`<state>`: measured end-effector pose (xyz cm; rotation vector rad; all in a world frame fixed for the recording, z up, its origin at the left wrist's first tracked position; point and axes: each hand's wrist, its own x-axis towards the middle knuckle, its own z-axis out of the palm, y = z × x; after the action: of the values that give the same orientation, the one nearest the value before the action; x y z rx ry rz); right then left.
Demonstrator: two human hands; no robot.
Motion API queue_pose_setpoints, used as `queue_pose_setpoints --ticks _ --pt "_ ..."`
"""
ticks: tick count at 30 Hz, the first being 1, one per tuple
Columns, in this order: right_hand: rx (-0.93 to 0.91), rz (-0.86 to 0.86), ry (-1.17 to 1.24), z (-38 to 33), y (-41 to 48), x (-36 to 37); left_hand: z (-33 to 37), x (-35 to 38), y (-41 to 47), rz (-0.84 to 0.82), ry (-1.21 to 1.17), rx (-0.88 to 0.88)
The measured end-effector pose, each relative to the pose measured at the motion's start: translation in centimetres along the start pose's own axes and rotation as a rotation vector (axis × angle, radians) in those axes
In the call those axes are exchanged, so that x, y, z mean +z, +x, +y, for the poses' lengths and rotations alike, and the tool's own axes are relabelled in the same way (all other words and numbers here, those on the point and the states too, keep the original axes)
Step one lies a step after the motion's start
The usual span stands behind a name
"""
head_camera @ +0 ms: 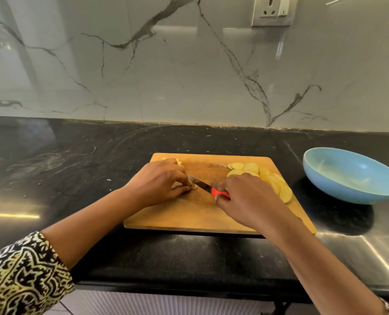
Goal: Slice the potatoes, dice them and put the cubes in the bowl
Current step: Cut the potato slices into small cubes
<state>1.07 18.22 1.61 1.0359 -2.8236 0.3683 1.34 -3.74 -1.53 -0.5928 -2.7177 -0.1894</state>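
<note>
- Two hands are working over a wooden cutting board (189, 217), which is lying on a dark, speckled stone counter (75, 167).
- The left hand (159, 185) is curling its fingertips down and pinching a small potato piece (194, 187) against the middle of the board. Only a pale sliver of the piece is showing past the fingers.
- The right hand (248, 201) is gripping the red handle of a knife (208, 188), fingers wrapped round it. The dark blade is pointing left and away from the person, and its far part is meeting the pinched piece.
- Potato slices (264, 176) are lying in a loose heap on the far right part of the board. They are thin, pale yellow rounds, smooth-faced and overlapping like fallen tiles, and the right hand is hiding the near edge of the heap.
- A few more pale potato bits (174, 160) are peeking out at the far left corner of the board, mostly hidden behind the left hand.
- A light blue bowl (348, 178) is sitting on the counter to the right of the board, apart from it. It is wide and shallow, with faint streaks on its inner wall.
- A black-and-cream patterned sleeve (23, 273) is covering the left upper arm, while both forearms are showing bare.
- Behind the counter a glossy, grey-veined wall (189, 64) is rising, with a wall socket (274, 10) set near the top right.
</note>
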Motion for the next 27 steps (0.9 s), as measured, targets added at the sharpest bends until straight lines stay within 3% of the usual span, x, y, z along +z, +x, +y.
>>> queue_pose_setpoints --ticks 5,14,22,27 --pt "-0.017 -0.057 -0.039 -0.3 0.6 -0.1 -0.3 -0.1 -0.8 -0.047 0.074 0.066" --pt "-0.044 -0.109 -0.147 0.6 -2.9 -3.0 0.1 -0.3 -1.7 -0.113 0.090 0.032" --pt "0.020 0.100 -0.105 0.1 -3.6 -3.1 0.2 -0.4 -1.8 -0.143 0.073 -0.028" --pt "0.011 0.090 -0.018 -0.4 -3.5 -0.8 0.1 -0.4 -1.9 -0.131 0.082 -0.019"
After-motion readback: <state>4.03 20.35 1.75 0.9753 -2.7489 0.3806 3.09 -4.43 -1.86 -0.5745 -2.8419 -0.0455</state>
